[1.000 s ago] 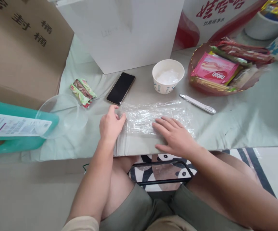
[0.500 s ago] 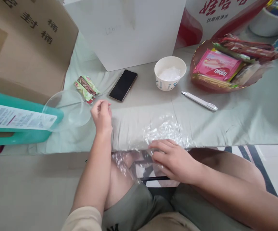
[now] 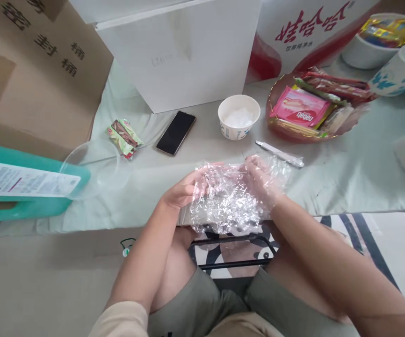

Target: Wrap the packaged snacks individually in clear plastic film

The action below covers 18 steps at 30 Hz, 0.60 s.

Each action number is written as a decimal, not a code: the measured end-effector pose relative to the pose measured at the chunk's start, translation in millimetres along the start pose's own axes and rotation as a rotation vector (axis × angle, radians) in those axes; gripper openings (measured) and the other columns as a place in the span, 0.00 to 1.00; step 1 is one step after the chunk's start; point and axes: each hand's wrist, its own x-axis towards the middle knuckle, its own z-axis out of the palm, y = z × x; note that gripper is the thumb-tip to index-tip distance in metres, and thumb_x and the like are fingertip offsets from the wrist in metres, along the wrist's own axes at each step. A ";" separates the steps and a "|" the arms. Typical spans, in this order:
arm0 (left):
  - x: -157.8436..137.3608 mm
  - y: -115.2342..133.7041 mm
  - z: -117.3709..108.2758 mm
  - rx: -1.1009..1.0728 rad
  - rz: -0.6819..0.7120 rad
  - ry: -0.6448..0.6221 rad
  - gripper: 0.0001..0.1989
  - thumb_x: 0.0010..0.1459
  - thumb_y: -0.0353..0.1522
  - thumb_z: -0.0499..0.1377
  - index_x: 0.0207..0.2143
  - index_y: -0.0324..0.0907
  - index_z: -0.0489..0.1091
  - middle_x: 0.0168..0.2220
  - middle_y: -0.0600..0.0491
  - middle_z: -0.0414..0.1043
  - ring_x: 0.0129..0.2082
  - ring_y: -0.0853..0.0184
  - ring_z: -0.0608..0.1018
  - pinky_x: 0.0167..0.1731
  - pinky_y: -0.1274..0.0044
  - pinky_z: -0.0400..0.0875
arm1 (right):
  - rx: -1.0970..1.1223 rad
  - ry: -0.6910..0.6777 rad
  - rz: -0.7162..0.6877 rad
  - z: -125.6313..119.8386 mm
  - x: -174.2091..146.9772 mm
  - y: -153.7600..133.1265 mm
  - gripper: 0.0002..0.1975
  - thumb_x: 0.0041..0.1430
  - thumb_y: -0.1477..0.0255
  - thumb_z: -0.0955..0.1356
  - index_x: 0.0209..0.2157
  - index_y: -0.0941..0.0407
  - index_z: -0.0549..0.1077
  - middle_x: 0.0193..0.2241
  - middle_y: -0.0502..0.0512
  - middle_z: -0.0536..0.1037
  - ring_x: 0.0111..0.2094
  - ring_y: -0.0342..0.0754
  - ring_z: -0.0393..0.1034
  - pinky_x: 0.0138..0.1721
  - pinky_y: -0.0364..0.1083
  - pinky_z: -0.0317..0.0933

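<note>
A crumpled sheet of clear plastic film [image 3: 228, 203] is bunched at the table's front edge, partly hanging over it. My left hand [image 3: 184, 189] grips its left side, with the fingers partly hidden behind the shiny folds. On the other side my right hand [image 3: 260, 182] is closed on the film, which also drapes over the fingers and wrist. Beyond the hands stands a white paper bowl [image 3: 238, 133] with something whitish and translucent inside. A white utility knife [image 3: 276, 152] lies just past my right hand, its near end close to the film.
A black phone [image 3: 176, 133], small snack packets [image 3: 123, 138] and a clear round tub [image 3: 93, 173] lie to the left. A green jug [image 3: 23, 173] and cardboard box [image 3: 48, 93] flank them. At right sits a snack basket [image 3: 276, 124]; a white box [image 3: 195, 61] stands behind.
My left hand has moved right from near the phone onto the film. My right hand has moved forward, and the film is now gathered up between both hands. The view has shifted slightly.
</note>
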 end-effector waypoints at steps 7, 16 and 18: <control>2.5 6.7 -8.6 0.065 0.054 0.069 0.43 0.40 0.31 0.72 0.62 0.49 0.66 0.65 0.41 0.67 0.58 0.53 0.76 0.50 0.71 0.75 | 0.048 -0.003 0.066 -1.1 3.4 -4.5 0.23 0.49 0.61 0.73 0.43 0.47 0.62 0.41 0.50 0.76 0.28 0.45 0.70 0.28 0.46 0.67; 14.6 1.0 -16.0 -0.161 -0.145 0.113 0.34 0.45 0.45 0.70 0.55 0.46 0.71 0.57 0.41 0.75 0.48 0.54 0.82 0.43 0.68 0.79 | -0.544 0.163 -0.488 -9.3 6.7 -7.7 0.08 0.55 0.69 0.69 0.26 0.52 0.65 0.38 0.55 0.72 0.42 0.52 0.69 0.42 0.51 0.66; 16.2 -0.1 -12.3 -0.123 -0.184 0.195 0.31 0.47 0.40 0.71 0.53 0.45 0.71 0.54 0.42 0.78 0.46 0.56 0.83 0.41 0.69 0.80 | -0.534 0.141 -0.526 -7.9 4.5 -6.9 0.07 0.55 0.71 0.69 0.26 0.52 0.67 0.38 0.55 0.71 0.41 0.51 0.69 0.41 0.51 0.66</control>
